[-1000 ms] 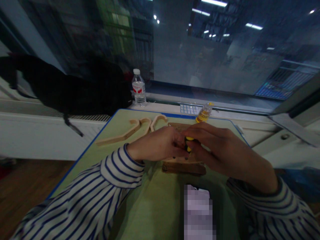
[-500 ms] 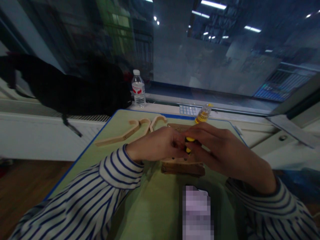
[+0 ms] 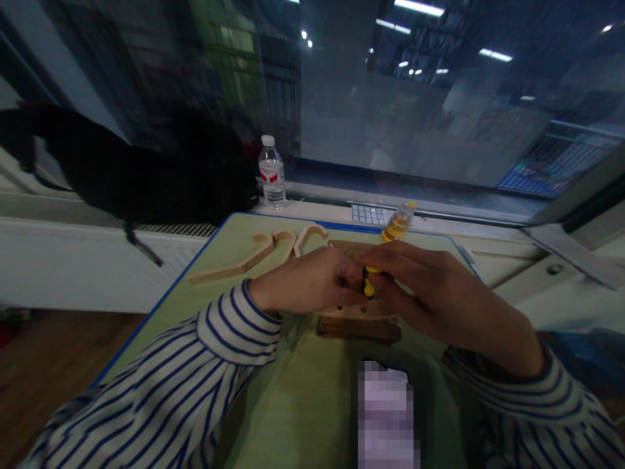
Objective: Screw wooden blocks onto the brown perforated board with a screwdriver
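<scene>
My right hand (image 3: 434, 293) pinches a yellow and black screwdriver (image 3: 370, 286) between thumb and fingers; its shaft and tip are hidden. Close against it from the left, my left hand (image 3: 312, 280) is closed with curled fingers, and what they hold is hidden. Under both hands lies a light wooden piece (image 3: 351, 311) with dark holes along its near edge. A darker brown wooden block (image 3: 359, 329) shows just in front of it, and more brown wood appears behind. Several pale curved wooden pieces (image 3: 234, 266) lie to the left of my hands.
A green table (image 3: 273, 404) with a blue edge carries the work. A pixelated phone-like object (image 3: 388, 417) lies near me. Behind stand a small yellow-labelled bottle (image 3: 399, 223) and a water bottle (image 3: 272, 174) by the window. A black bag (image 3: 146, 176) rests on the left sill.
The yellow handle has turned slightly in my right fingers. Both hands otherwise stay in place, and the whole view has shifted very slightly.
</scene>
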Action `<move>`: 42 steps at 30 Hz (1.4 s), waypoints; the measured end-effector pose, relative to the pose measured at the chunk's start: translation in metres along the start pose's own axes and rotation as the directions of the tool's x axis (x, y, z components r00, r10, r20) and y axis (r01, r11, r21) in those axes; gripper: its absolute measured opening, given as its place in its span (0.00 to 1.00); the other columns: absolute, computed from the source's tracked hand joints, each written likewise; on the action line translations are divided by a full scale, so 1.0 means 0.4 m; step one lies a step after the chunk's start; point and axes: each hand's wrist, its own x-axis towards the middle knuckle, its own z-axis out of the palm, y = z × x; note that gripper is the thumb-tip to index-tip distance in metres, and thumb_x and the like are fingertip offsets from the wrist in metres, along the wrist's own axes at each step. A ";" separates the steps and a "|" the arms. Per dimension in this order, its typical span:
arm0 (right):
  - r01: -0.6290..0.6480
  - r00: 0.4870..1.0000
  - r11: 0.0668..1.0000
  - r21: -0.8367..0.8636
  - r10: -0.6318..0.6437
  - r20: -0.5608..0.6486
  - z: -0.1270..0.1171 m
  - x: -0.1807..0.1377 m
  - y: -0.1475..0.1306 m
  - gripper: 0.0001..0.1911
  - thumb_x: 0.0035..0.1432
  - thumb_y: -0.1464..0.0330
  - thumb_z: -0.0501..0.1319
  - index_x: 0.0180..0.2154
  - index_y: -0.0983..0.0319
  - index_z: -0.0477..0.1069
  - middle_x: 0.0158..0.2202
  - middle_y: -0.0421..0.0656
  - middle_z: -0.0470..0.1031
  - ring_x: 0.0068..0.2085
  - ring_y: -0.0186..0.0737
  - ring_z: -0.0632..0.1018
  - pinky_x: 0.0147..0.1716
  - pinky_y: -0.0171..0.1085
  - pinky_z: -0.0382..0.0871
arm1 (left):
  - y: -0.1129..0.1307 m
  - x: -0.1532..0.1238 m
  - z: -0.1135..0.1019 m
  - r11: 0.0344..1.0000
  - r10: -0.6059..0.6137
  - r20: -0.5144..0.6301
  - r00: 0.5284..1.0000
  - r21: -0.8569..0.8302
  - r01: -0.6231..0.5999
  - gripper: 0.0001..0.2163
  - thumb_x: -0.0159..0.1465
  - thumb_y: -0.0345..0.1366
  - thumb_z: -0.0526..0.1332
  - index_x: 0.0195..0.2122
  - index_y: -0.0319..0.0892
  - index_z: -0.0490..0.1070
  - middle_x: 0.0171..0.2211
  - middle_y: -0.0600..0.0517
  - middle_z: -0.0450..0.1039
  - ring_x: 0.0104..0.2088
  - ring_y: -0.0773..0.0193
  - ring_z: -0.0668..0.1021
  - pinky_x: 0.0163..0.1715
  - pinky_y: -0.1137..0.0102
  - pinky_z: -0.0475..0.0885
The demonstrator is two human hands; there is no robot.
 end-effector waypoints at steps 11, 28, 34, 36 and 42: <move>-0.023 1.000 0.999 -0.031 0.023 0.000 -0.001 -0.001 0.001 0.13 0.67 0.69 0.53 0.50 0.65 0.68 0.46 0.47 0.76 0.44 0.41 0.77 0.42 0.41 0.73 | 0.004 -0.001 0.001 0.999 0.005 -0.022 1.000 -0.042 -0.006 0.10 0.62 0.39 0.59 0.33 0.39 0.76 0.23 0.57 0.69 0.24 0.71 0.67 0.23 0.75 0.56; 0.000 1.000 1.000 -0.001 0.000 0.006 0.001 -0.003 0.006 0.15 0.66 0.69 0.54 0.52 0.67 0.68 0.50 0.48 0.75 0.48 0.40 0.76 0.47 0.38 0.71 | 0.001 0.000 0.005 1.000 -0.012 -0.079 0.997 0.018 0.013 0.12 0.62 0.43 0.61 0.33 0.40 0.78 0.24 0.56 0.72 0.24 0.70 0.70 0.23 0.74 0.57; -0.026 0.999 1.000 -0.010 0.026 0.025 -0.001 0.001 0.002 0.14 0.67 0.69 0.52 0.52 0.65 0.68 0.50 0.49 0.75 0.48 0.42 0.76 0.46 0.41 0.72 | 0.009 -0.002 0.003 1.000 0.027 -0.070 0.997 -0.005 -0.028 0.10 0.62 0.39 0.60 0.30 0.39 0.76 0.22 0.57 0.70 0.23 0.72 0.68 0.22 0.75 0.56; -0.037 0.999 0.999 -0.018 0.037 0.028 -0.001 0.001 0.001 0.14 0.67 0.68 0.52 0.51 0.65 0.68 0.49 0.49 0.75 0.46 0.42 0.77 0.45 0.42 0.73 | 0.011 -0.002 0.002 0.997 0.064 -0.063 0.996 -0.031 -0.066 0.10 0.62 0.38 0.59 0.30 0.39 0.76 0.21 0.58 0.69 0.22 0.73 0.66 0.22 0.76 0.56; -0.028 0.999 0.999 -0.042 0.028 0.016 -0.001 0.004 0.000 0.14 0.67 0.67 0.52 0.50 0.65 0.69 0.45 0.49 0.76 0.44 0.42 0.77 0.41 0.42 0.73 | 0.014 -0.002 0.000 0.990 0.114 -0.079 0.990 -0.068 -0.120 0.07 0.61 0.32 0.60 0.28 0.38 0.76 0.20 0.59 0.66 0.20 0.74 0.64 0.23 0.76 0.58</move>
